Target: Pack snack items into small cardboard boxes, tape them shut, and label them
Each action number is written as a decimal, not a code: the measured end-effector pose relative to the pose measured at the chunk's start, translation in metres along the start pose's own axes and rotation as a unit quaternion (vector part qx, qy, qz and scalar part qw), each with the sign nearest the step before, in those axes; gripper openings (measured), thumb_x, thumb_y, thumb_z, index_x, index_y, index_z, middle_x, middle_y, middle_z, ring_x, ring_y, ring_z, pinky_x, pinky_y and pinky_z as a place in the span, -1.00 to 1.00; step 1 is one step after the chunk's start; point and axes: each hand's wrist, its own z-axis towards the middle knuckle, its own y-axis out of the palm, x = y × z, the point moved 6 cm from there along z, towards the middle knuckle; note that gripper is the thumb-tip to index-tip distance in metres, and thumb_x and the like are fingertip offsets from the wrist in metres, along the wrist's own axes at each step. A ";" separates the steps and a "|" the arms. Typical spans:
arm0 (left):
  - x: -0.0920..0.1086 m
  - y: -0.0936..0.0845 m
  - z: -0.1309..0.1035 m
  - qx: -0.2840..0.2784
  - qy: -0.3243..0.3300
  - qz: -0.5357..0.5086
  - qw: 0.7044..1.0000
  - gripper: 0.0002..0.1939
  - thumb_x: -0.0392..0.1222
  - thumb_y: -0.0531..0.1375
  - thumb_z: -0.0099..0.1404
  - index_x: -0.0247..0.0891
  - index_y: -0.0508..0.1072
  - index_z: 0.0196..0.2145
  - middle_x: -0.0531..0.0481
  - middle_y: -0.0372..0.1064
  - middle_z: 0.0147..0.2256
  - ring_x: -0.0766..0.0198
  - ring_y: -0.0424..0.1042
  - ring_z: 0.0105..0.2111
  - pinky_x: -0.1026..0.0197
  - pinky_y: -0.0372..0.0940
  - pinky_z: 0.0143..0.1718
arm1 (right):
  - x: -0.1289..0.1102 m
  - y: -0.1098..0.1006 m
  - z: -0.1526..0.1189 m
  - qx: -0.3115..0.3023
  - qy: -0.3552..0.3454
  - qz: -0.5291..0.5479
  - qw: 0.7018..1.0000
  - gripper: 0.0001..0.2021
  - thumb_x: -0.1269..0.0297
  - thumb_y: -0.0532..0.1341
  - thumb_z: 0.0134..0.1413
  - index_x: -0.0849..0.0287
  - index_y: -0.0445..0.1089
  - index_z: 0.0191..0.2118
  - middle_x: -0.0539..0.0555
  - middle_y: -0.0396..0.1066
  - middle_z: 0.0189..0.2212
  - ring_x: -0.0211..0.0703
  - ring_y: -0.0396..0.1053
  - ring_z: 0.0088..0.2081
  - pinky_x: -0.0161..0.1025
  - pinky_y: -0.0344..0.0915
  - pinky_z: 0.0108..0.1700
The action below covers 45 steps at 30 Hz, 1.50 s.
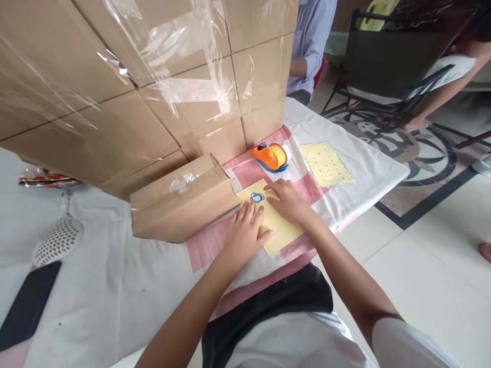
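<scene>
A yellow sheet of paper (278, 230) lies near the table's front edge, with a small blue-outlined drawing (257, 197) near its far end. My left hand (244, 227) rests flat on the sheet's left side, fingers spread, holding nothing. On the right side of the sheet lies my right hand (286, 199), its fingers bent and apart beside the drawing, with nothing visible in them. An orange and blue tape dispenser (273, 156) sits beyond the sheet. Farther right is a second yellow sheet (327, 163) with small blue marks.
Taped cardboard boxes (184, 76) stand stacked behind. A long carton (184, 199) lies left of my hands. At far left are a white perforated object (59, 240) and a dark flat object (28, 304). A person's sleeve (316, 36) and a black chair (395, 56) are beyond the table.
</scene>
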 end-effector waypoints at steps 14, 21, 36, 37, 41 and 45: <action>0.002 -0.003 -0.002 0.036 0.000 0.022 0.999 -0.30 0.24 0.00 0.50 -0.32 0.30 0.34 -0.21 0.25 0.36 -0.18 0.19 0.37 -0.14 0.22 0.25 | -0.037 -0.001 0.039 -0.155 -0.447 -0.206 0.857 -0.86 0.39 0.23 0.32 0.22 0.56 -0.22 0.20 0.45 -0.19 0.01 0.30 -0.17 -0.11 0.15 -0.19; -0.001 0.000 -0.001 0.018 -0.007 0.010 1.000 -0.28 0.27 0.01 0.48 -0.26 0.28 0.37 -0.22 0.26 0.36 -0.18 0.17 0.39 -0.13 0.16 0.29 | -0.043 0.009 0.044 -0.188 -0.506 -0.247 0.805 -0.68 0.51 0.09 0.34 0.16 0.43 -0.44 0.09 0.41 -0.38 -0.10 0.28 -0.31 -0.13 0.03 -0.31; -0.002 0.001 0.001 0.011 -0.008 0.003 1.000 -0.29 0.28 0.00 0.48 -0.25 0.30 0.35 -0.14 0.13 0.42 -0.17 0.15 0.40 -0.15 0.21 0.22 | -0.010 0.007 0.062 -0.191 -0.309 0.093 0.927 -0.84 0.33 0.06 0.39 0.14 0.26 -0.29 0.02 0.34 -0.38 -0.22 0.26 -0.38 -0.24 0.19 -0.30; -0.002 0.002 0.002 0.011 -0.010 0.002 1.000 -0.29 0.28 0.01 0.48 -0.24 0.29 0.36 -0.15 0.14 0.42 -0.17 0.14 0.40 -0.15 0.21 0.22 | -0.009 0.005 0.064 -0.189 -0.295 0.120 0.929 -0.85 0.32 0.07 0.38 0.14 0.26 -0.29 0.01 0.33 -0.40 -0.22 0.26 -0.39 -0.24 0.19 -0.30; 0.002 -0.007 0.001 0.021 0.002 0.010 1.000 -0.32 0.24 0.08 0.46 -0.25 0.32 0.33 -0.18 0.18 0.40 -0.19 0.18 0.38 -0.16 0.25 0.22 | -0.019 0.007 0.075 -0.156 -0.232 0.248 0.928 -0.91 0.36 0.15 0.30 0.14 0.29 -0.29 -0.02 0.35 -0.41 -0.26 0.28 -0.38 -0.28 0.25 -0.31; -0.001 -0.054 -0.026 0.109 0.068 -0.006 0.992 -0.69 -0.13 0.24 0.42 -0.16 0.50 0.09 -0.12 0.52 0.14 -0.02 0.47 0.19 -0.01 0.34 0.15 | -0.035 0.022 0.088 -0.065 -0.172 0.350 0.918 -0.88 0.41 0.15 0.30 0.16 0.29 -0.31 -0.03 0.36 -0.43 -0.29 0.30 -0.38 -0.32 0.26 -0.33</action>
